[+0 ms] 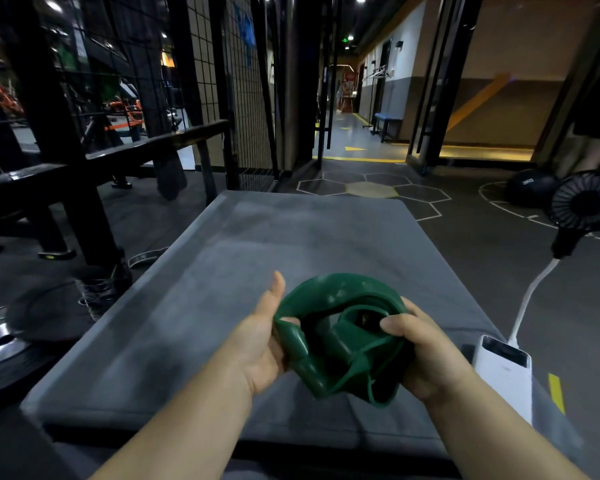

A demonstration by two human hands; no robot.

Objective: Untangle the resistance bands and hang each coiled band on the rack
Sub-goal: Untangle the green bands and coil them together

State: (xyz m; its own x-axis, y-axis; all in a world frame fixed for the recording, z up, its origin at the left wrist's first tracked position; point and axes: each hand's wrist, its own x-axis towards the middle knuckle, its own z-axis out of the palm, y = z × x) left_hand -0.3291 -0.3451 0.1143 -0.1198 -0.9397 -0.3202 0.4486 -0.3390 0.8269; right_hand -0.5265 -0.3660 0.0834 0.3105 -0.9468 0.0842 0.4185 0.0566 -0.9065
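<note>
A: Target?
B: Wide dark-green rubber resistance band (pixel 340 337), bunched into a loose tangle of overlapping loops. Held in the air between both hands, low over the near end of the flat grey padded mat (pixel 257 254).
A: Fingers?
B: Left hand (pixel 260 344) on the band's left edge. Thumb straight up and free, one fingertip showing through a loop, the rest hidden behind the rubber. Reads as curled round a fold. Right hand (pixel 426 355) clenched round the right side, thumb and forefinger pinching a strand against the bundle.
A: Step?
B: Untangling, probably early. Twisted strands crossing in the middle, no clean coil yet, nothing hung.
A: How to do it well?
B: Anchor with one hand, find the outermost loop with the other, and feed it back through instead of yanking. Stretchy, grippy rubber by the look of it, so hard pulls likely tighten the crossings. Flatten the twists, then coil evenly before going to the rack.
A: Rack?
B: Black metal frame with crossbars (pixel 66 150) at left, beyond the mat. Possibly the hanging spot, cannot tell for sure. No hooks made out.
A: Other stuff?
B: White rectangular power bank (pixel 503 372) at the mat's right edge, near the right forearm. Thin white cable (pixel 530 296) running up to a small round black fan (pixel 586 199). Shiny round weight plate (pixel 0 337) on the floor, far left.
</note>
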